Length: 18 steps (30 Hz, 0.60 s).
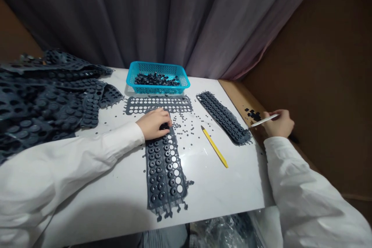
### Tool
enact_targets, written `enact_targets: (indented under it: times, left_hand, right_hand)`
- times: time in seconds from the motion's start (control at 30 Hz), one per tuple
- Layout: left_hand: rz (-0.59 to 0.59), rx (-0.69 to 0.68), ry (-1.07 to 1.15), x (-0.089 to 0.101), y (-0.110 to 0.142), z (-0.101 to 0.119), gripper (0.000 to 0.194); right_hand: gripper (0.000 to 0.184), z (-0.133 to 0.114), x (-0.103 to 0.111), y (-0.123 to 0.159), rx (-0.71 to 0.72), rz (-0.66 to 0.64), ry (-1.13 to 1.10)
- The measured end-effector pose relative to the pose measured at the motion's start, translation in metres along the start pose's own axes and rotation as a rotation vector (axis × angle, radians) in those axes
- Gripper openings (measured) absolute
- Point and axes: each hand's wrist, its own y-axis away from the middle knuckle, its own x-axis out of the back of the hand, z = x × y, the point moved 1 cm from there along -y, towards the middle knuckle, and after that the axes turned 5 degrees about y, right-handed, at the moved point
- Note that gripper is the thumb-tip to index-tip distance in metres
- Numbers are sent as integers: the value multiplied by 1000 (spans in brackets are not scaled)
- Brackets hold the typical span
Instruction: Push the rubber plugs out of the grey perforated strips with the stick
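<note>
Studded sheet (163, 168) lies at 6 o'clock on the desk (209, 190), left hand (155, 123) curled over its far end, can't tell if it's pinching anything; light pressure there could let the sheet skid. Right hand (280, 124), 3 o'clock, grips a white stick (265, 119), tip by the second sheet (222, 118), so a careless sweep could nudge that. Loose discs (176, 126) toward 12, short of the blue basket (158, 88), might scatter if bumped.

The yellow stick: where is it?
In the head view, the yellow stick lies right of centre on the table, between the dark sheet under the left hand and the slanted sheet.
</note>
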Motion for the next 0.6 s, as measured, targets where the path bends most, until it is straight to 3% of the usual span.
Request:
enact_targets:
  times: [0.13, 0.23, 0.27, 0.37, 0.47, 0.6]
  left_hand:
    - [-73, 30, -28, 0, -4, 1, 19]
    - [-124, 42, -34, -1, -10, 1, 24]
    - [-138, 53, -43, -1, -12, 2, 24]
    - [-170, 84, -62, 0, -16, 3, 22]
    - [-167, 104, -66, 0, -16, 4, 21]
    - [-138, 111, -43, -2, -11, 3, 20]
  right_hand:
    - [45, -64, 27, 4, 102, 14, -284]
    - [64, -130, 42, 38, 158, -109, -797]
    - [65, -151, 44, 57, 147, -188, -848]
    - [51, -199, 35, 126, 106, -596, -885]
    - [40, -217, 15, 185, 65, -830, -970]
    - [39, -212, -4, 215, 120, -830, -987]
